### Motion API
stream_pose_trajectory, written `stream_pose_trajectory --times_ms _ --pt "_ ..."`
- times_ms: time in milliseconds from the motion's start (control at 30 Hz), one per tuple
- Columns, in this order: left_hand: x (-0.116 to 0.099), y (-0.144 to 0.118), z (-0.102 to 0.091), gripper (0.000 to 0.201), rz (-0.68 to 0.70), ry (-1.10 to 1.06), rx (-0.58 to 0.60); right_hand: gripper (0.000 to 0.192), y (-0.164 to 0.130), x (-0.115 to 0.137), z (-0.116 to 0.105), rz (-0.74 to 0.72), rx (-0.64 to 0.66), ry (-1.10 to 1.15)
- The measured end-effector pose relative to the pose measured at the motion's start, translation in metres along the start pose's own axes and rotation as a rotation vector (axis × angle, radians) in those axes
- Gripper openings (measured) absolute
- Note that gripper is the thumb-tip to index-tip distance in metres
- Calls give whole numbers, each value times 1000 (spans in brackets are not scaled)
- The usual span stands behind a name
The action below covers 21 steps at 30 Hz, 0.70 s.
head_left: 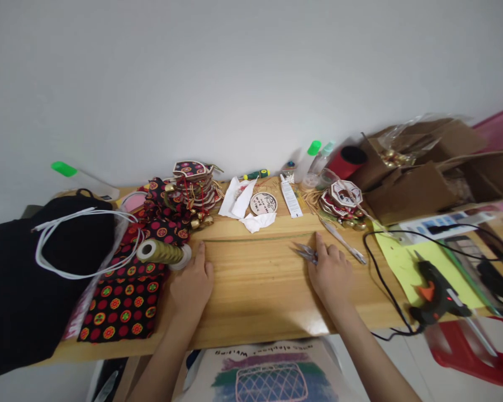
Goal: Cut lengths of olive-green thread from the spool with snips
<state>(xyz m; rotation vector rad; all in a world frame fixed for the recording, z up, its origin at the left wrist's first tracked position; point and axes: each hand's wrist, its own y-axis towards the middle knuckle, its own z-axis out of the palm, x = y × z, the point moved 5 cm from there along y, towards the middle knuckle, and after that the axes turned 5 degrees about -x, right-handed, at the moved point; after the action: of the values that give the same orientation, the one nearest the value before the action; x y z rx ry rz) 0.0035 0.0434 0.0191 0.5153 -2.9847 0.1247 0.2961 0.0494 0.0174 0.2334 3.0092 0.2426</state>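
Observation:
A thin green cord [255, 240] lies stretched almost straight across the wooden table. My left hand [193, 282] rests at the cord's left end, its index finger stretched out and no object visible in it. Beside it stands a spool of olive thread [164, 254], tilted on patterned fabric. At the cord's right end my right hand [331, 276] presses with an outstretched index finger. Small scissors [305, 253] are held under that hand, blades pointing left and handles mostly hidden by the fingers.
Behind the cord lie a round printed disc [264, 204], tissue [237, 196] and a white tube [291, 196]. Patterned fabric [123, 304] and coiled white tubing [46, 251] are left. A tweezer-like tool [344, 243], glue gun [438, 290] and cardboard box [414, 190] are right.

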Motion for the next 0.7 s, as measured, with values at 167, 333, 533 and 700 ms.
stream_pose_trajectory --times_ms 167,333,533,700 --pt "3 -2 3 50 11 -18 -54 41 -3 -4 2 4 -99 86" --pt "2 -2 5 49 35 -10 -60 39 -3 -4 3 -6 -125 112" --pt "1 -1 3 49 33 -2 -52 40 -3 -5 4 7 -108 113" --pt "1 -1 3 49 14 6 -42 40 -3 -5 3 6 -105 113"
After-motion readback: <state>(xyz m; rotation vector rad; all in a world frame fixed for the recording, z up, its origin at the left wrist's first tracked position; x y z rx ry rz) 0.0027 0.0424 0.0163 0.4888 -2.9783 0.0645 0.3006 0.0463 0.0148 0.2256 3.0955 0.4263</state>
